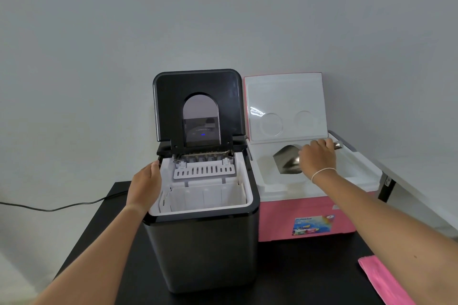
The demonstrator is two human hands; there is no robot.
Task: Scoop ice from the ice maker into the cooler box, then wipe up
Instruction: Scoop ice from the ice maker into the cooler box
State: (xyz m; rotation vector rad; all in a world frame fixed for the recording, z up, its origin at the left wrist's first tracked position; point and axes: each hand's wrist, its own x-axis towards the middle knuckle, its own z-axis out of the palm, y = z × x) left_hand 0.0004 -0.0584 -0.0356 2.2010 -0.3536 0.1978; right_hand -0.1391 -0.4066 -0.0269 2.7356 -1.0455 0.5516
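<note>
Centre frame: ice maker lid up, basket looks empty. Right: cooler box open; I see no ice. My right hand clasps the scoop inside it; left hand rests flat on the maker's rim. Pink cloth lower right, wiping not yet begun.

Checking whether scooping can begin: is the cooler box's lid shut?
No, the cooler box lid stands raised, exposing the white interior.

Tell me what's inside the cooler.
A metal scoop, gripped by the right hand, sits inside the cooler. Its floor is hidden by the rim; no ice visible.
</note>
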